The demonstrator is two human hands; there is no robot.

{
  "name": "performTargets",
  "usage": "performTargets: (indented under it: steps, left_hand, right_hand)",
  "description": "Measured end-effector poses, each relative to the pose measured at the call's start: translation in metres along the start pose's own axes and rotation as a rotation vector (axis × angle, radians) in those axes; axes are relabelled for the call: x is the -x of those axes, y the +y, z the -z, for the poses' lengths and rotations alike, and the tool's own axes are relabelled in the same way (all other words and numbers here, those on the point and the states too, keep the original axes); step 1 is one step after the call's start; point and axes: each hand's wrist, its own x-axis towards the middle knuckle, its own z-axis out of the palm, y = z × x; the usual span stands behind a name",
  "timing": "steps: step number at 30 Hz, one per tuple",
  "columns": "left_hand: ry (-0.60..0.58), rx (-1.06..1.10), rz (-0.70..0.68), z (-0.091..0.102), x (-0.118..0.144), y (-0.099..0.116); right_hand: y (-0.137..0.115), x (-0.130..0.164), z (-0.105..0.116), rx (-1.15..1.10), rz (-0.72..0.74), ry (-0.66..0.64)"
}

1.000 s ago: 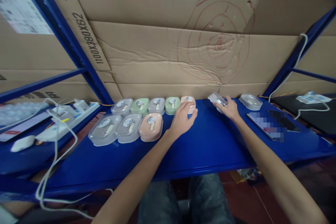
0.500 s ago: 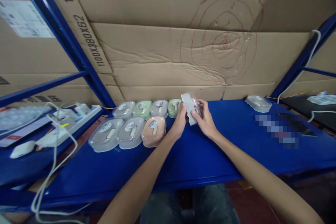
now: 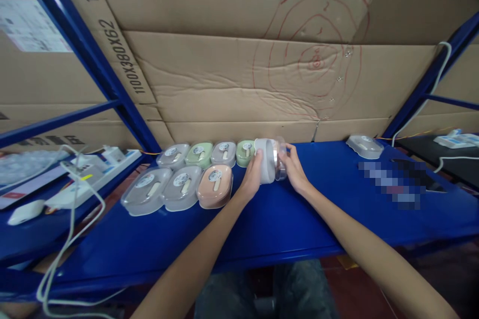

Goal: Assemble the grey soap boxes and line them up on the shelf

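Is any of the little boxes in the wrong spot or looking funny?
One gray box sits alone far to the right on the blue shelf, away from the neat rows of boxes at the left. Another, a clear-lidded box, is tipped on edge, held between the left hand and right hand. Nothing looks spilled or broken.

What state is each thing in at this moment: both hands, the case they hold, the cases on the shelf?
left hand: gripping held case's left side
right hand: gripping its right side
held case: lifted, on edge
rowed cases: flat, lids shut, two rows
lone case: flat, shut, apart at right
power strip: cable plugged in
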Motion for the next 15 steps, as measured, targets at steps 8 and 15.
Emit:
performTargets:
  steps: [8,15]
  left_hand:
    - [0.125,0.022,0.113,0.000,0.001,0.016]
    - [0.010,0.052,0.003,-0.002,0.000,0.005]
  right_hand:
    - [-0.007,-0.010,0.006,-0.256,-0.036,0.072]
    - [-0.011,0.004,0.002,0.141,0.202,0.055]
